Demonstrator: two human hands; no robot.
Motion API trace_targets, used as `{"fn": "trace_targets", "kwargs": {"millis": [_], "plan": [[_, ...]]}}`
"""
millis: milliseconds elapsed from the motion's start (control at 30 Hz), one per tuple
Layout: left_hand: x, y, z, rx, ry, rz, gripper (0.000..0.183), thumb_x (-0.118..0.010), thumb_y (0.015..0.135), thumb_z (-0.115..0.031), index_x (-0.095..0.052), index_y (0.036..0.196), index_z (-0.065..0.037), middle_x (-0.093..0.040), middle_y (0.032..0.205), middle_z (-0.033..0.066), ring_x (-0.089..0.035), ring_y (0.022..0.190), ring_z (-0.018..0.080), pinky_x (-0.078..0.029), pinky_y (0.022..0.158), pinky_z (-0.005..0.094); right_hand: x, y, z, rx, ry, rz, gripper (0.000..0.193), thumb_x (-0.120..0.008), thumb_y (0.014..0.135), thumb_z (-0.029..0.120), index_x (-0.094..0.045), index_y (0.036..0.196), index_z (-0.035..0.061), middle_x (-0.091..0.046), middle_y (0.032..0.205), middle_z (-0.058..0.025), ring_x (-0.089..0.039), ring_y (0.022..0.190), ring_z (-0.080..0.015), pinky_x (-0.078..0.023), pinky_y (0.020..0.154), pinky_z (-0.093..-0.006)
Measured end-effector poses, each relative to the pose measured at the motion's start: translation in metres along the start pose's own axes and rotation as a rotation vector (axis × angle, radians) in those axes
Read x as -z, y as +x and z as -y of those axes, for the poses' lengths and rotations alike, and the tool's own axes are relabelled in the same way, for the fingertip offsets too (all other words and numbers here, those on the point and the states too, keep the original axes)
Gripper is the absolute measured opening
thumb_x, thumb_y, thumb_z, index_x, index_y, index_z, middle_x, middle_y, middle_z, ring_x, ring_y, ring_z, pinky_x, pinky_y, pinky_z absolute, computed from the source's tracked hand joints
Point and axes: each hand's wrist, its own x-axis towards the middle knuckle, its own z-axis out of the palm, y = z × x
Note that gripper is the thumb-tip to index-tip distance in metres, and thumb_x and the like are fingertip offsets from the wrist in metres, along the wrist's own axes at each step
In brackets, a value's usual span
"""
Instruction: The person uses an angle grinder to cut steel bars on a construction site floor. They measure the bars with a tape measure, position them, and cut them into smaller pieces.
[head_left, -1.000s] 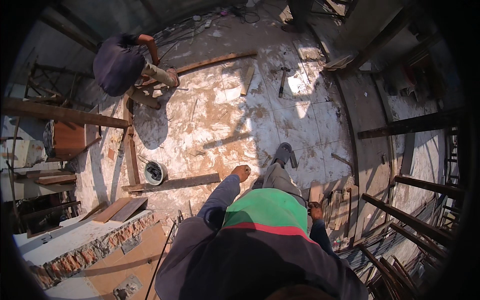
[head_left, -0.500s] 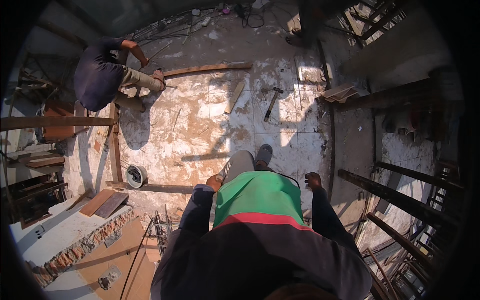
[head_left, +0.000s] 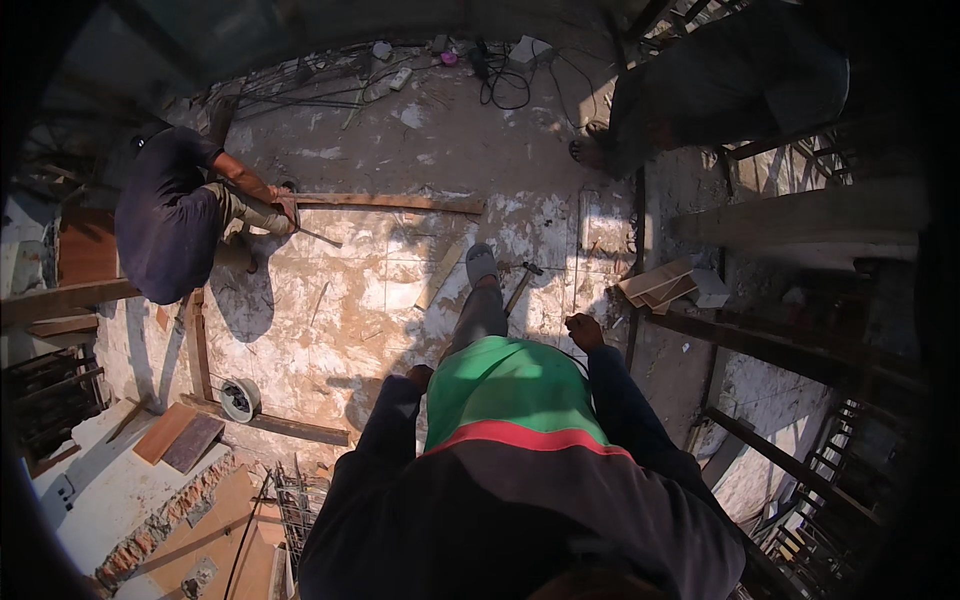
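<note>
My right hand (head_left: 585, 332) hangs ahead of my body on the right with its fingers curled; nothing shows in it. My left hand (head_left: 420, 377) is at my left side, dark and partly hidden by the green part of my shirt, so its fingers are unclear. Neither hand touches anything on the floor. A hammer (head_left: 518, 291) lies on the dusty tiles just left of my right hand, near my forward foot in a grey slipper (head_left: 481, 264). A flat wooden strip (head_left: 440, 276) lies left of that foot.
At the left a crouching person (head_left: 168, 215) grips the end of a long wooden plank (head_left: 390, 202). Another person (head_left: 720, 95) is at the upper right in shadow. A bucket (head_left: 240, 400) stands by a beam at lower left. Wood pieces (head_left: 655, 285) are stacked right; a black cord (head_left: 508, 95) lies ahead.
I have stepped forward, nearer the hammer and wooden strip. My right hand has swung forward. The second person shows more at the upper right, and the crouching person's hands have moved onto the plank's end.
</note>
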Motion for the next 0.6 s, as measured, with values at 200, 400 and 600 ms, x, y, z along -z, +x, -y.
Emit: {"fn": "trace_targets", "kwargs": {"millis": [200,400,600], "plan": [[0.110,0.102,-0.121,0.130,-0.401,-0.054,0.031,-0.055,0.093,-0.026,-0.061,0.116,-0.006,-0.065,0.108,0.0145,-0.065,0.090,0.0227,-0.049,0.079,0.0333,0.088,0.101,0.102,-0.122,0.054,-0.164,0.041,-0.048,0.091,0.041,-0.064,0.092,0.0031,-0.065,0.091,-0.0210,-0.061,0.088,-0.0388,-0.047,0.078,-0.0449],[0.253,0.163,-0.274,0.088,-0.717,-0.288,0.040,-0.051,0.097,-0.032,-0.054,0.123,-0.001,-0.063,0.117,0.0160,-0.065,0.096,0.0252,-0.050,0.081,0.0372,0.150,0.296,0.155,-0.043,-0.050,-0.098,0.042,-0.049,0.090,0.040,-0.063,0.092,0.0003,-0.064,0.089,-0.0232,-0.061,0.089,-0.0410,-0.047,0.078,-0.0467],[0.209,0.177,-0.194,0.559,-0.889,-0.375,0.029,-0.055,0.094,-0.020,-0.061,0.112,0.001,-0.065,0.100,0.0147,-0.066,0.087,0.0212,-0.055,0.069,0.0327,0.168,0.529,0.234,0.072,-0.188,0.053,0.053,-0.057,0.084,0.051,-0.063,0.095,-0.0011,-0.064,0.093,-0.0233,-0.062,0.090,-0.0393,-0.048,0.080,-0.0463]]}}
